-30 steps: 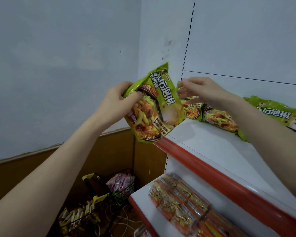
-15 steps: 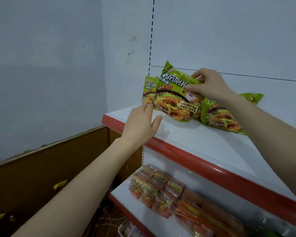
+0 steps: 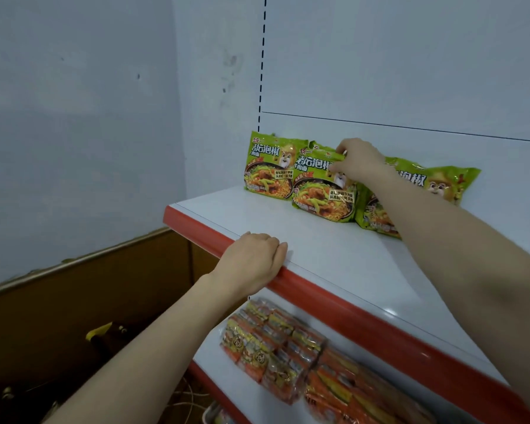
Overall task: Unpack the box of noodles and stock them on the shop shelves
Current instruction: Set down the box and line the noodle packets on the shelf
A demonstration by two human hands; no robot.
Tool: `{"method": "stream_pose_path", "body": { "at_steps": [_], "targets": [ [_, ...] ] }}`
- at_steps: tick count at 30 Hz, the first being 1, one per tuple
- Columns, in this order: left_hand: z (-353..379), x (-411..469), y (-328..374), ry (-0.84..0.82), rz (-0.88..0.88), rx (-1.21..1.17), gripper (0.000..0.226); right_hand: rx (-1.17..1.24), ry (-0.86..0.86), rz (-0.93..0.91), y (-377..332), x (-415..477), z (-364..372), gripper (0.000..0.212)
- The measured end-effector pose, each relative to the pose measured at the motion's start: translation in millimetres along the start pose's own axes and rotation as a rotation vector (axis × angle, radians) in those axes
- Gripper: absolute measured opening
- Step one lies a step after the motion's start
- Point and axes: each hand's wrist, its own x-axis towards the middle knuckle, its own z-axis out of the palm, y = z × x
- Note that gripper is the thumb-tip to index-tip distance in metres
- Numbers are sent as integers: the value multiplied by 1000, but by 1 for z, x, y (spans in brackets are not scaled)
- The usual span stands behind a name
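Green crinkly plastic noodle packet (image 3: 322,191) stands on its bottom seam at the back of the white top shelf (image 3: 318,249), between two matching packets (image 3: 268,169), printed face toward the shelf's red front lip (image 3: 196,221), long axis rising from the shelf and leaning back slightly. It is probably light, slippery and brittle inside, so the right hand's (image 3: 357,162) pinch on the top seam suits it better than squeezing the middle. Of the two hands, the left hand (image 3: 254,258) holds nothing, fingers loosely curled on that lip.
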Motion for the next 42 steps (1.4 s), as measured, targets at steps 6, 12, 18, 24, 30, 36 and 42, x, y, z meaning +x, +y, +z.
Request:
{"method": "stream_pose_path", "body": {
  "at_steps": [6,12,18,24,30,36,42],
  "targets": [
    [4,0,-1,18,-3,-41,43,-341,94,-78,0,14,13,35],
    [6,1,-1,30,-20,-51,43,-449,146,-142,7,15,20,41],
    [5,-2,-2,136,21,81,58,-259,233,-152,2,3,12,52],
    [-17,-20,10,301,-25,182,50,145,180,-313,-47,-29,-5,39],
    [-43,-78,6,342,-88,199,46,341,110,-490,-137,-86,1,31],
    [-55,-179,-4,286,-251,241,49,418,-47,-668,-209,-180,34,31],
    [-34,-297,-4,184,-429,210,39,489,-248,-794,-238,-292,78,31]
  ]
}}
